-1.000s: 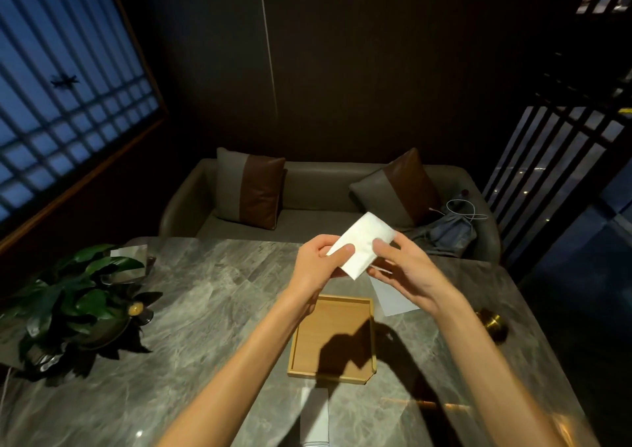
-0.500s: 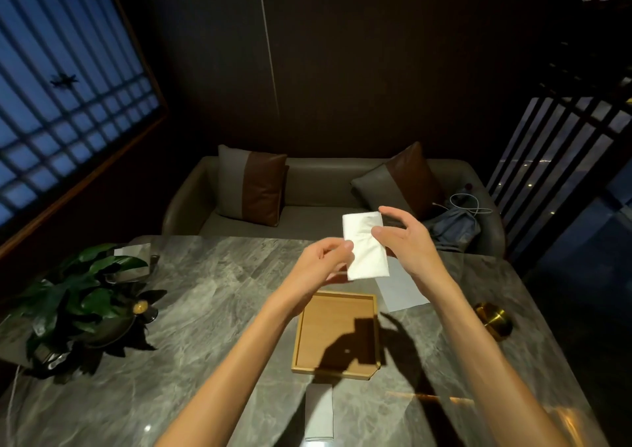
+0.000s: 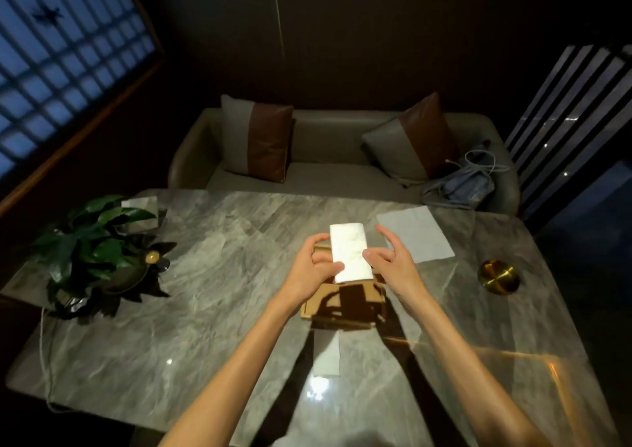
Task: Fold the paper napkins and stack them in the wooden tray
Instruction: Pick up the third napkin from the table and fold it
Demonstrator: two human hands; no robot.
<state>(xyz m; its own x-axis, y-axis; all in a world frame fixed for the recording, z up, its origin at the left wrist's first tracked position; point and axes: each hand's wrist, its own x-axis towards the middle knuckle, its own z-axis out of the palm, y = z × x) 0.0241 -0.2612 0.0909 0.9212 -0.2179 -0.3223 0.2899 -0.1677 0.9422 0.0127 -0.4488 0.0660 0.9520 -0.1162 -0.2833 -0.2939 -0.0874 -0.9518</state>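
Observation:
A white folded napkin [image 3: 349,252] is held lengthwise just above the far end of the wooden tray [image 3: 345,304]. My left hand [image 3: 313,268] grips its left edge near the lower corner. My right hand [image 3: 393,263] pinches the right edge with thumb and a finger, the other fingers spread. The tray lies on the marble table, mostly in my hands' shadow. An unfolded napkin [image 3: 415,232] lies flat to the right, beyond my right hand. Another folded napkin [image 3: 327,354] lies on the table in front of the tray.
A potted green plant [image 3: 94,248] stands at the table's left side with a cord trailing beside it. A small brass dish [image 3: 498,275] sits at the right. Behind the table is a sofa [image 3: 328,169] with two cushions and a blue bag [image 3: 460,186].
Both hands have come down with the folded napkin from chest height to just over the tray. The napkin has turned from tilted to lengthwise.

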